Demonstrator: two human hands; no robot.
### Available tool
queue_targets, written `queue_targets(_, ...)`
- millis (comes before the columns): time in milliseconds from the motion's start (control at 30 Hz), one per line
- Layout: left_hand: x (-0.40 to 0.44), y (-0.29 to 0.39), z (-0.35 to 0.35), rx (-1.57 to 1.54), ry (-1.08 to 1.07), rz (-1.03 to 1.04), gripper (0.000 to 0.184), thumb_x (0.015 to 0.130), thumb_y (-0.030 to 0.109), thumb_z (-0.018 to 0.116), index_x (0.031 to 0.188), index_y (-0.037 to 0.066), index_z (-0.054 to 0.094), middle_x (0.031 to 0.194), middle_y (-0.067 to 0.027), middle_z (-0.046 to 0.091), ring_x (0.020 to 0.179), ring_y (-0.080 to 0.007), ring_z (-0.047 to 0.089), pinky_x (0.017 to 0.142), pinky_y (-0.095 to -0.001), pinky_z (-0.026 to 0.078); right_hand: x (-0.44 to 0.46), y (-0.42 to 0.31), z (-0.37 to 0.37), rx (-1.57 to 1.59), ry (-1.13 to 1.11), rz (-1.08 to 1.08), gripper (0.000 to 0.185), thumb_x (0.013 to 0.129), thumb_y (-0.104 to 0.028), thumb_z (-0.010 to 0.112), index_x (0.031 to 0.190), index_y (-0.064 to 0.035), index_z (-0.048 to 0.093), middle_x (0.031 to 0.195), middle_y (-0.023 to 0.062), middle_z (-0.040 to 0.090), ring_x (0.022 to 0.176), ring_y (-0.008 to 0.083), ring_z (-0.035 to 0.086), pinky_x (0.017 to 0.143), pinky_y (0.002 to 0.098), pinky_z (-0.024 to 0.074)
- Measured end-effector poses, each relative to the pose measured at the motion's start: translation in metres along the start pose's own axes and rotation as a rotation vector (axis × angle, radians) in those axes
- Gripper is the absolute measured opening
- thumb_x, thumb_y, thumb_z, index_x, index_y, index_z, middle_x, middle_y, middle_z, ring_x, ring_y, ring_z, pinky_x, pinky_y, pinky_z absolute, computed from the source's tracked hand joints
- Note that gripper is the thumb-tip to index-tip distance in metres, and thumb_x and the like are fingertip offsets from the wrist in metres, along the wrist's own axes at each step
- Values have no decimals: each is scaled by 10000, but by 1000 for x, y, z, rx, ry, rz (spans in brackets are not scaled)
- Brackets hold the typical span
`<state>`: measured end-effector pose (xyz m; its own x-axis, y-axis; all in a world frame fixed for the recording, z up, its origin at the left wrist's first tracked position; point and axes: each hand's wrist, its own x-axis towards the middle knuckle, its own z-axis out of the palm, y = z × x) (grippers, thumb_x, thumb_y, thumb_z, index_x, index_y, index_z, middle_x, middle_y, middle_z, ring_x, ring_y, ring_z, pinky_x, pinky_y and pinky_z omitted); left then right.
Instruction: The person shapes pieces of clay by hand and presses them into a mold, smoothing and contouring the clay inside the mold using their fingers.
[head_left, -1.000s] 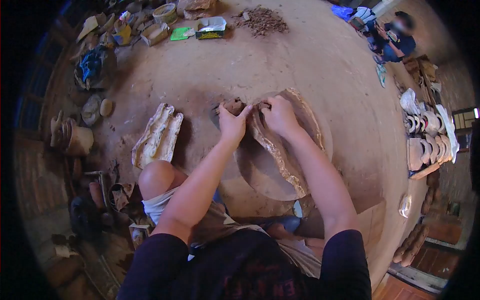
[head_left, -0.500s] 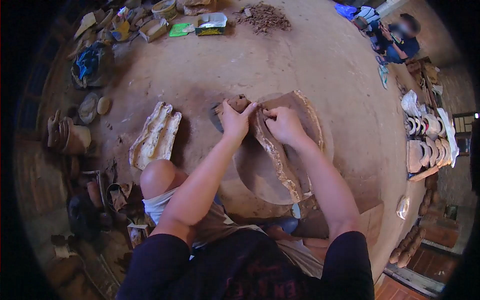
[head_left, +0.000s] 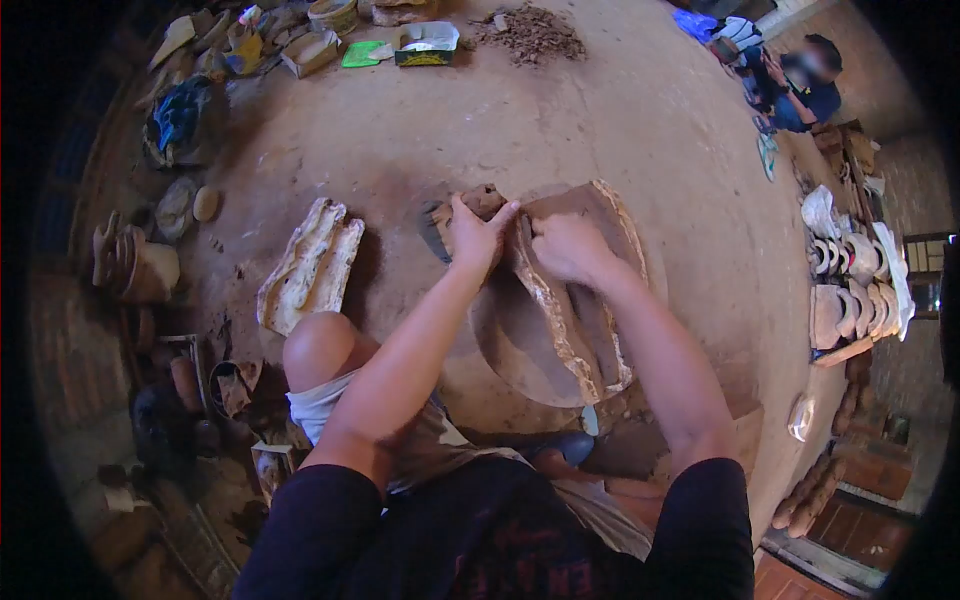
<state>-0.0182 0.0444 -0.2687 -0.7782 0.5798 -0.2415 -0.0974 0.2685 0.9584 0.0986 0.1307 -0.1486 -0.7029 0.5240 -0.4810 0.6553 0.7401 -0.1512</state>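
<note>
A long plaster mold (head_left: 553, 316) with a rough white rim and brown clay lining lies on a round board (head_left: 497, 345) on the floor before me. At its far left end, my left hand (head_left: 474, 240) is wrapped round a brown clay lump (head_left: 484, 201), with the thumb stretched toward the mold's rim. Inside the mold's far part, my right hand (head_left: 574, 246) is closed, knuckles up, its fingertips against the clay lining. Whether it pinches a bit of clay is hidden. Left of my hands lies another whitish, grooved mold piece (head_left: 312, 268).
A person (head_left: 808, 85) sits at the far right. Curved clay pieces (head_left: 853, 308) stand in rows along the right side. Crumbled clay (head_left: 530, 35) lies at the back, near a box (head_left: 426, 45). Stacked pots (head_left: 137, 265) stand at left. A small blade-like tool (head_left: 590, 420) lies by the board.
My right hand has shifted slightly within the mold, its knuckles turning more downward. My left hand stays at the clay lump. The whole view has tilted a little.
</note>
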Motion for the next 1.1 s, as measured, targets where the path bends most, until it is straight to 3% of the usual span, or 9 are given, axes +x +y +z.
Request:
queue_targets(167, -4, 2, -1, -13, -5, 17, 1036, 767, 428, 887, 1473, -90, 334, 1333, -329, 581, 1267, -422, 570, 1073, -457, 452, -53, 8, 24, -99, -32, -34, 327, 864, -182, 515, 1027, 12, 721, 1050, 234, 727, 1014, 405, 702, 873, 529, 563)
queue_targets(267, -5, 11, -3, -18, -4, 20, 972, 788, 411, 874, 1447, -90, 363, 1316, -311, 597, 1242, -410, 587, 1068, -449, 455, -74, 16, 9, -270, -132, -104, 326, 869, -188, 528, 1065, -2, 711, 1061, 216, 727, 1003, 391, 707, 861, 519, 567)
queue_targets(367, -14, 15, -5, -47, -9, 9, 862, 812, 390, 858, 1380, -85, 416, 1286, -282, 618, 1212, -386, 604, 1054, -430, 466, -59, 13, -17, -324, -27, -10, 327, 869, -200, 541, 1079, -19, 714, 1089, 201, 726, 1020, 369, 709, 848, 505, 572)
queue_targets(467, -20, 19, -9, -188, -77, -6, 765, 831, 369, 847, 1318, -70, 453, 1257, -250, 635, 1185, -355, 620, 1034, -413, 479, -23, 10, -21, -347, 307, -68, 279, 885, -193, 549, 1025, -40, 735, 1081, 194, 733, 995, 356, 721, 834, 482, 579)
queue_targets(633, -19, 12, -2, -378, -168, -9, 721, 875, 283, 828, 1373, -27, 409, 1262, -158, 641, 1161, -238, 620, 1025, -374, 484, 34, -11, -27, -521, 151, -61, 221, 903, -195, 583, 902, -66, 762, 937, 147, 764, 875, 311, 753, 757, 439, 595)
queue_targets(733, -12, 3, 4, -253, -143, -31, 740, 878, 280, 825, 1388, -29, 387, 1247, -155, 645, 1150, -242, 623, 1016, -373, 492, 38, -9, -12, -609, 214, -167, 205, 886, -194, 611, 885, -66, 771, 854, 117, 769, 796, 288, 761, 693, 429, 596)
queue_targets(867, -12, 4, 7, -313, -126, -48, 763, 824, 291, 856, 1348, -62, 428, 1252, -244, 620, 1185, -350, 611, 1037, -430, 476, -9, -24, 3, -701, 133, -214, 175, 857, -168, 617, 896, -58, 747, 800, 126, 754, 777, 254, 760, 645, 426, 582)
queue_targets(967, -18, 14, 3, -248, -75, -12, 789, 837, 304, 848, 1376, -63, 405, 1287, -249, 605, 1202, -347, 599, 1044, -425, 466, -51, -25, -5, -630, -121, -236, 199, 860, -184, 603, 905, -63, 755, 836, 149, 753, 820, 291, 753, 702, 446, 579)
queue_targets(1100, -55, 23, 3, -201, 33, -25, 765, 873, 310, 816, 1384, -73, 394, 1310, -239, 597, 1233, -315, 578, 1065, -412, 440, -57, 6, -21, -272, 70, -60, 337, 912, -290, 560, 931, -25, 768, 934, 217, 744, 918, 388, 726, 838, 493, 569)
